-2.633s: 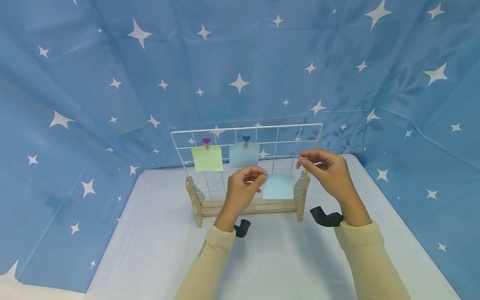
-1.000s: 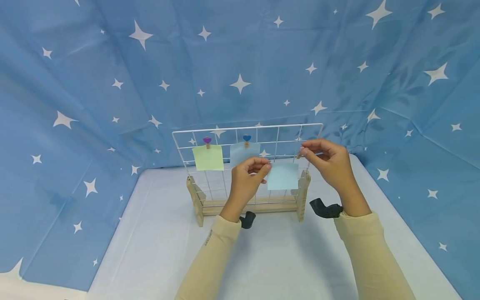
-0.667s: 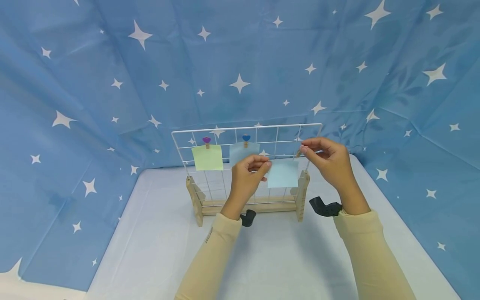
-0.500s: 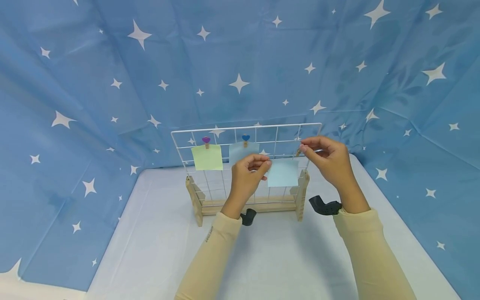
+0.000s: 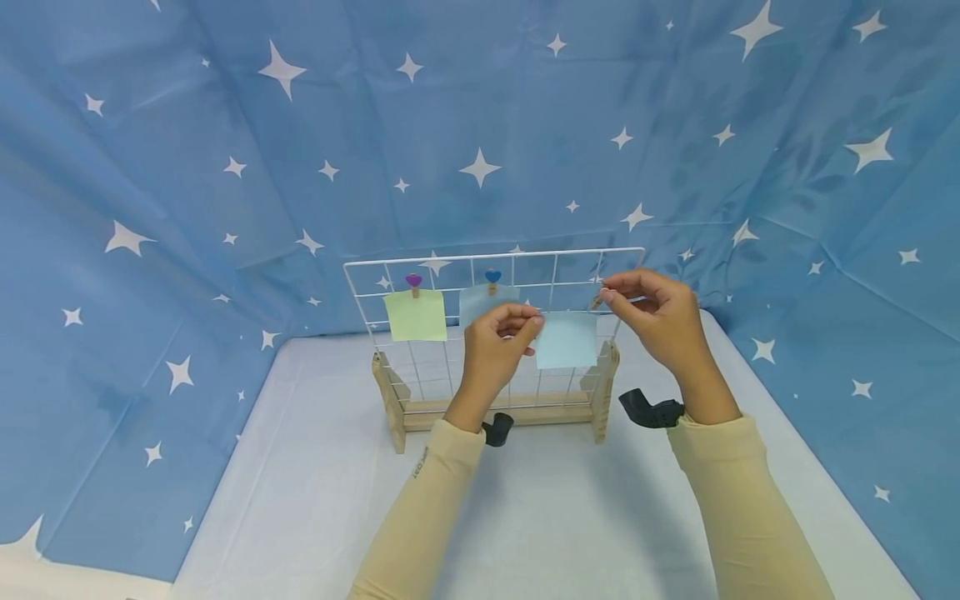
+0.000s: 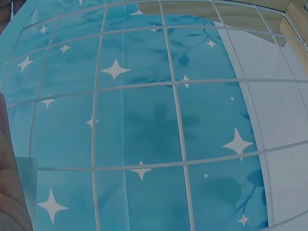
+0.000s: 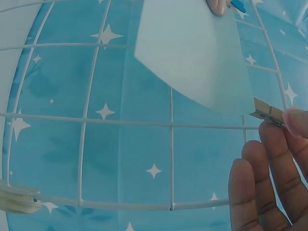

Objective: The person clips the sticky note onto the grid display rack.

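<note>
Between thumb and fingers, my left hand [image 5: 495, 346] pinches the upper left corner of a light blue paper note [image 5: 567, 343], which hangs in front of the wire grid rack [image 5: 427, 260]. My right hand [image 5: 660, 321] is up beside the note's right side, pinching a small wooden clothespin [image 7: 265, 110]. In the right wrist view the clothespin's tips point at the note's edge, and a bit of pink shows under the thumb. Only part of the left palm [image 6: 9, 178] and a strip of the note [image 6: 28, 187] appear in the left wrist view.
A green note [image 5: 416, 318] hangs on the grid by a purple heart clothespin [image 5: 413, 283]. Right of it, another blue note [image 5: 476, 304] hangs by a blue heart clothespin [image 5: 492, 278], partly behind my left hand. Wooden feet [image 5: 603, 396] carry the rack on a white-covered table [image 5: 315, 467].
My left hand has raised the blue note and shifted it slightly right, up against the grid's middle rows. My right hand has risen a little with the clothespin. The hung notes stay put.
</note>
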Available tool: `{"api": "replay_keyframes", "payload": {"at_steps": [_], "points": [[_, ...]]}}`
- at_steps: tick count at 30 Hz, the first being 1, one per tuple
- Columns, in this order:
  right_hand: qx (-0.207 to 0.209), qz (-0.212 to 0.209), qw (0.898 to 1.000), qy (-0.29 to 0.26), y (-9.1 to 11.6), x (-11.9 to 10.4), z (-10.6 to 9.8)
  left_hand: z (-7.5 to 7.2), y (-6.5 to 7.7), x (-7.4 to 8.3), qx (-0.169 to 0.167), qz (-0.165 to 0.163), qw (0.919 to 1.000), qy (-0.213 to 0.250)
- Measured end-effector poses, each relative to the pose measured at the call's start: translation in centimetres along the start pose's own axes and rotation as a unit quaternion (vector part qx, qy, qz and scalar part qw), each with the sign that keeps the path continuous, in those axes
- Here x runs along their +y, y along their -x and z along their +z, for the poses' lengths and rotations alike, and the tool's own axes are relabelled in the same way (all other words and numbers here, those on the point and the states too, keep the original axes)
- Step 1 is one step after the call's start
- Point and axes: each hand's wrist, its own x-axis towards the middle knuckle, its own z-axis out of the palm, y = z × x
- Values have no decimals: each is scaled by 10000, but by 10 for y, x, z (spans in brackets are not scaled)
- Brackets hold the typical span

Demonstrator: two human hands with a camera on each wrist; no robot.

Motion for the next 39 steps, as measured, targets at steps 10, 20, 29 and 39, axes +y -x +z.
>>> {"api": "replay_keyframes", "payload": {"at_steps": [10, 20, 29, 39], "points": [[7, -20, 9995, -322, -5, 1, -3, 2, -5, 1, -5, 55, 10000, 18], [-16, 26, 9992, -390, -7, 4, -5, 4, -9, 4, 1, 82, 10000, 39], [-16, 27, 9984, -557, -9, 2, -6, 6, -12, 7, 112, 232, 9997, -1], [123, -40, 9981, -605, -11, 1, -9, 9, -16, 8, 188, 334, 9992, -104]]}}
